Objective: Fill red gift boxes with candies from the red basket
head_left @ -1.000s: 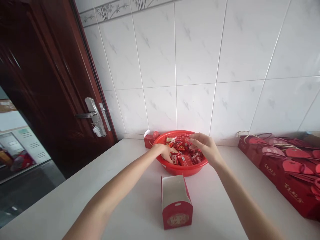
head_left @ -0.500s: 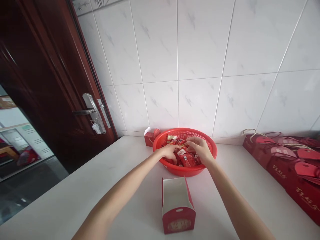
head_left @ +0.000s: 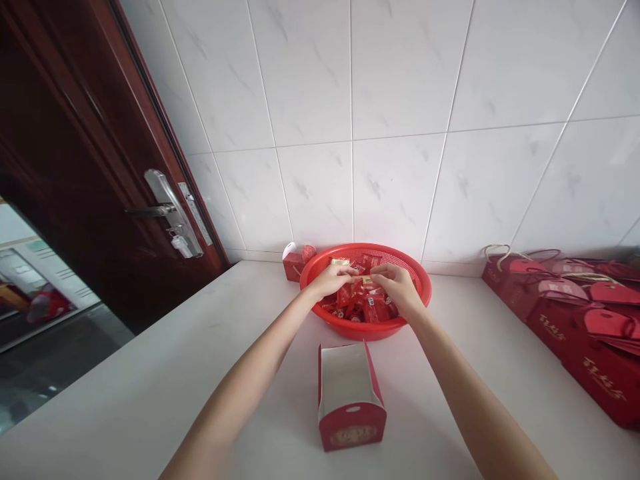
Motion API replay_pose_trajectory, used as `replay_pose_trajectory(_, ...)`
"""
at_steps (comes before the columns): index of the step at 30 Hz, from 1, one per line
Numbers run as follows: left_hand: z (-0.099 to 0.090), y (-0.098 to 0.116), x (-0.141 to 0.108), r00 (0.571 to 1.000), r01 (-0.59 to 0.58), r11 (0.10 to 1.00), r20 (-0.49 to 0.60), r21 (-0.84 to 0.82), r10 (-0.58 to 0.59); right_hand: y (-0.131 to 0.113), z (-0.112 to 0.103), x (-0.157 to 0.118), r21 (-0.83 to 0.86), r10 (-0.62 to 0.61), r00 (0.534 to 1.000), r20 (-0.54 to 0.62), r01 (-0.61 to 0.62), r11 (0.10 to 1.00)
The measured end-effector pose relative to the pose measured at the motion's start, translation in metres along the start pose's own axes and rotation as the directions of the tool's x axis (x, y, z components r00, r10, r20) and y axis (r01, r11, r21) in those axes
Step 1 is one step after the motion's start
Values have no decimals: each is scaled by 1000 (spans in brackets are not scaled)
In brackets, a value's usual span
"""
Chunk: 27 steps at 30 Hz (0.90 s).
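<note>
Our left hand (head_left: 331, 280) and right hand (head_left: 401, 288), fingers narrowed, reach into the red basket (head_left: 367, 331); grip, we cannot tell. Pale packet (head_left: 367, 281) between fingertips, nearer the right. Open box (head_left: 352, 427) on basket's near side, long axis near-to-far.

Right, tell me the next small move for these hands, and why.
I'd probably have the right hand lift one packet toward the open red box. Its fingertips are down among the packets in the red basket, the left hand is close by, and the box's pale inside shows nothing in it.
</note>
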<state>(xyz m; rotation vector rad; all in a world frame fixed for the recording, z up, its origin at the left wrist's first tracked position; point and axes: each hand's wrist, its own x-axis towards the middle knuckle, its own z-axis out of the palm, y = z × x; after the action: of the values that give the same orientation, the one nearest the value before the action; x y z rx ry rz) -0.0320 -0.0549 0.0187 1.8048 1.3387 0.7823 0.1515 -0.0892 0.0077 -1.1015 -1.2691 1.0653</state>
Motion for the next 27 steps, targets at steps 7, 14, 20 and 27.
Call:
replay_pose_trajectory(7, 1, -2, 4, 1000, 28, 999, -7, 40, -28, -2, 0, -1, -18, -10, 1000, -24, 10, 1000)
replay_pose_trajectory(14, 0, -3, 5, 997, 73, 983, -27, 169, -69, -1, 0, 0, -10, -16, 1000, -20, 16, 1000)
replay_pose_trajectory(20, 1, -6, 8, 991, 130, 922, -28, 365, -129, 2, -1, 0, -1, -22, 999, -24, 22, 1000)
replay_pose_trajectory(27, 1, -6, 5, 948, 147, 800, 147, 582, -281, 2, -1, 0, 2, -20, 999, -29, 20, 1000)
